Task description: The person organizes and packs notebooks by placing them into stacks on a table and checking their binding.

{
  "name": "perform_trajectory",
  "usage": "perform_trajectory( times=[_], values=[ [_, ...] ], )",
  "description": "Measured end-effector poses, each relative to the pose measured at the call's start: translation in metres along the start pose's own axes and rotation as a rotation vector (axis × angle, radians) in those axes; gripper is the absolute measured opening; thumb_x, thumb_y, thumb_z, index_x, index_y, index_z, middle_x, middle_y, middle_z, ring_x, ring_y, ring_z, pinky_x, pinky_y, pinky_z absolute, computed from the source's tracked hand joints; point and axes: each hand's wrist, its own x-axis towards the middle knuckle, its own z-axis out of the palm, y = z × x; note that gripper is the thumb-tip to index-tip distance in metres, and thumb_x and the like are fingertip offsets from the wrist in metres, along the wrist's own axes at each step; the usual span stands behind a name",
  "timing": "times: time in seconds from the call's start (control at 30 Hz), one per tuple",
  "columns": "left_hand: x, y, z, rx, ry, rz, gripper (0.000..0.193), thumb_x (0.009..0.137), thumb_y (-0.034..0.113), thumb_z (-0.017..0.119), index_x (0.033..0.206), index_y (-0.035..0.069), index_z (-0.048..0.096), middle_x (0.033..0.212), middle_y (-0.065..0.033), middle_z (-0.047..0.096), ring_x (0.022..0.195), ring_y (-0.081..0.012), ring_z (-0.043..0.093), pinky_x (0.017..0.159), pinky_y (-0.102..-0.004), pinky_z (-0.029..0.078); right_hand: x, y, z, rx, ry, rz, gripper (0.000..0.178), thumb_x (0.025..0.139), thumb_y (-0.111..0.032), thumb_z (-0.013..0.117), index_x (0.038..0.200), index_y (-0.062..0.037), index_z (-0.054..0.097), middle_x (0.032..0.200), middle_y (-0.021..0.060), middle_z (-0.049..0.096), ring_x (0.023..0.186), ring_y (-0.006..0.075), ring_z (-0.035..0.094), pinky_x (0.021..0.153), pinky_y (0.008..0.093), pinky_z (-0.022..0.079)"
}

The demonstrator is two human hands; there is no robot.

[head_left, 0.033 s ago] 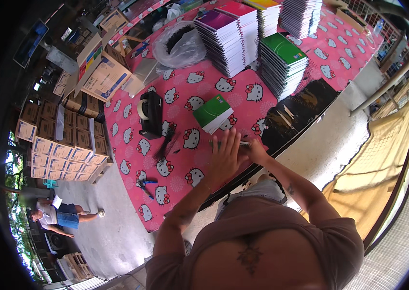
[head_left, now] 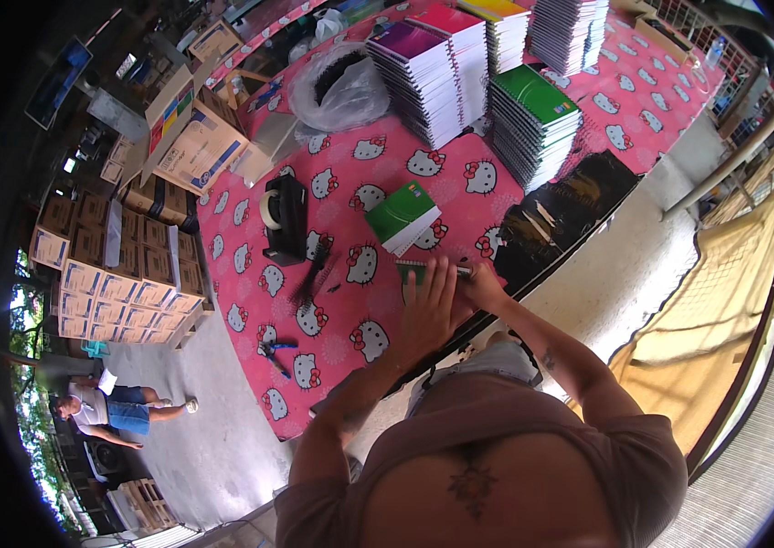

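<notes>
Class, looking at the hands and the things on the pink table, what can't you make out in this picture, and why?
Head view:
- Much of the green notebook's cover: hidden by the left hand.
- Right hand's fingertips: hidden by the left hand and notebook.
- Rearmost notebook stack's top: cut off by the picture's upper edge.
- Plastic bag's dark contents: blurred by cloudy plastic.
</notes>
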Motion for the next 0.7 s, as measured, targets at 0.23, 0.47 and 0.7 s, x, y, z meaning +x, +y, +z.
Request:
perform_trajectory(
  times=[0.23,0.47,0.7],
  values=[
    [-0.005,0.005,0.008,-0.044,0.013,-0.036,0.075,0.098,0.046,0.049,0.149,-0.007,0.031,0.157,-0.026,0.027,0.146,-0.041,0.026,0.116,-0.0631,0.013,-0.004,0.0,0.009,-0.063,0.126,-0.115,0.018,0.083,-0.004,0.066,0.101,-0.0014,0.071,0.085,0.0151,0.072,0.078,0.0185,0.071,0.07,0.0349,0.054],
    [0.03,-0.031,-0.008,-0.127,0.208,0.017,0.027,0.092,0.024,0.065,0.116,0.012,0.062,0.105,-0.0026,0.067,0.101,-0.0217,0.063,0.116,-0.0602,0.018,-0.001,-0.009,-0.004,-0.052,-0.005,-0.069,0.027,0.083,-0.009,0.073,0.11,-0.0059,0.071,0.088,0.0204,0.07,0.082,0.0304,0.072,0.07,0.0377,0.053],
    [0.03,-0.028,-0.004,-0.263,0.245,-0.022,0.012,0.089,0.019,0.067,0.098,0.013,0.063,0.089,0.0008,0.066,0.087,-0.0194,0.065,0.117,-0.0556,0.021,-0.009,-0.05,-0.053,-0.049,-0.021,-0.209,0.025,0.085,-0.007,0.071,0.109,-0.001,0.072,0.09,0.0137,0.074,0.083,0.0206,0.072,0.078,0.0311,0.056]
  ],
)
